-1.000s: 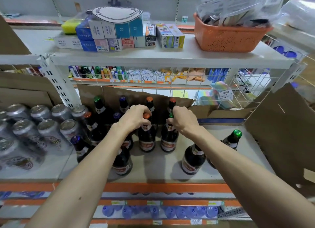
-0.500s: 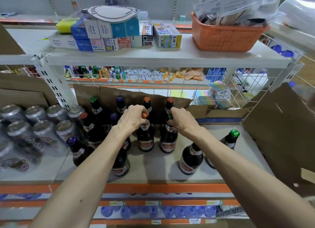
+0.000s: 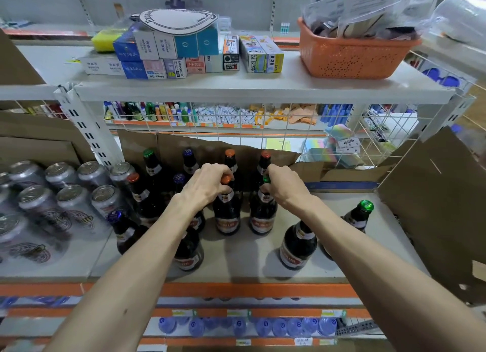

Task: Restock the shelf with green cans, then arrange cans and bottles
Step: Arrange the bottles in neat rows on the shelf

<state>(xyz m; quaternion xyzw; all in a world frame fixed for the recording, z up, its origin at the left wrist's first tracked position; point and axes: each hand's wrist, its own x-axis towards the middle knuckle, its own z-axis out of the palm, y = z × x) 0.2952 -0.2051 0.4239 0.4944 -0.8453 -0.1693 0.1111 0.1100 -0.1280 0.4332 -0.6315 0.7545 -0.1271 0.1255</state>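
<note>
Both grips have barely shifted since the earlier frame. My left grip (image 3: 207, 186) curls round the neck of the orange-capped bottle (image 3: 227, 216), my right grip (image 3: 285, 188) round the green-capped bottle (image 3: 263, 219), both standing mid-shelf (image 3: 247, 259). Glass: heavy, slick, breakable; I judge the neck the safest hold.

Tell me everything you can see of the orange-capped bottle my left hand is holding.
The orange-capped bottle is dark, glossy glass with a pale band label on its neck and an oval red-and-white label on its body. It stands upright on the pale shelf board. The left hand grips its top, fingers curled round the neck, the cap partly showing. A green-capped bottle stands close on its right; whether they touch is unclear.
</note>
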